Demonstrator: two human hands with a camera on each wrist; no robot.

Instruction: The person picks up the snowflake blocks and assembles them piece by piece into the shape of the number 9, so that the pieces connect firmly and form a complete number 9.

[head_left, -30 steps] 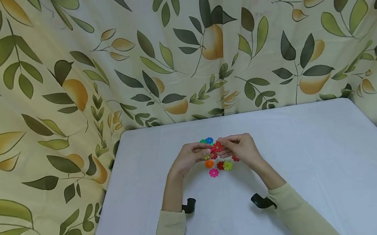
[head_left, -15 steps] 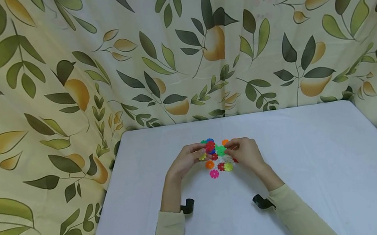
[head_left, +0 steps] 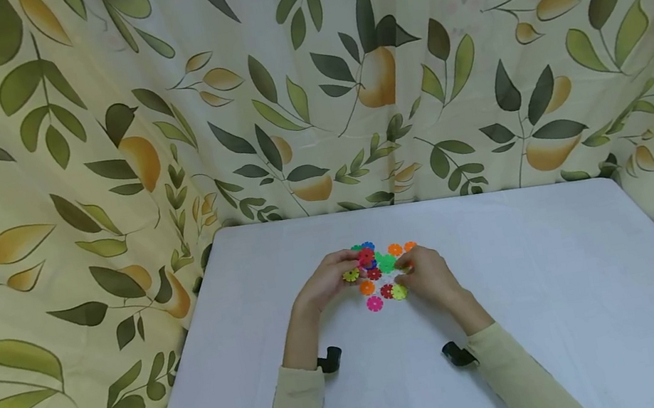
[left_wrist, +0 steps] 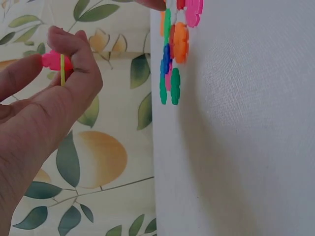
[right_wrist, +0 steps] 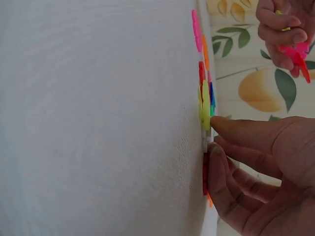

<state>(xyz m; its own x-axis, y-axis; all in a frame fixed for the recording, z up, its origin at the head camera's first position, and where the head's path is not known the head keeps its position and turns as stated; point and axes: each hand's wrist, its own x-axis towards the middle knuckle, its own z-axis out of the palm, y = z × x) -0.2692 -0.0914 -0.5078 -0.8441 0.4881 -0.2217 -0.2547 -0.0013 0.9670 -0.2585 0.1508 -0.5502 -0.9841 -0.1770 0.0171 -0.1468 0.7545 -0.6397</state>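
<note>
My left hand point(head_left: 333, 278) is raised above the table and pinches a small cluster of flower-shaped plastic building discs. In the left wrist view a pink disc point(left_wrist: 58, 60) and an edge-on yellow disc point(left_wrist: 62, 71) show among its fingers; a red disc point(right_wrist: 303, 68) juts from the cluster in the right wrist view. Down at the loose discs, my right hand point(head_left: 433, 278) has thumb and fingers bent, with a gap between the tips. Its thumb meets the edge of a lime-yellow disc point(right_wrist: 205, 104), and its fingers lie against a dark red disc point(right_wrist: 205, 173).
Several discs lie flat between the hands, among them a pink one point(head_left: 375, 303), an orange one point(head_left: 367, 287), and green ones point(head_left: 386, 263). Two orange discs point(head_left: 395, 249) lie behind the right hand. The white table point(head_left: 578, 306) ends at a leaf-patterned curtain point(head_left: 447, 104).
The hands have drawn apart. My right hand has left the cluster and moved down and slightly right to the loose discs, uncovering green and orange ones. The left hand keeps the cluster.
</note>
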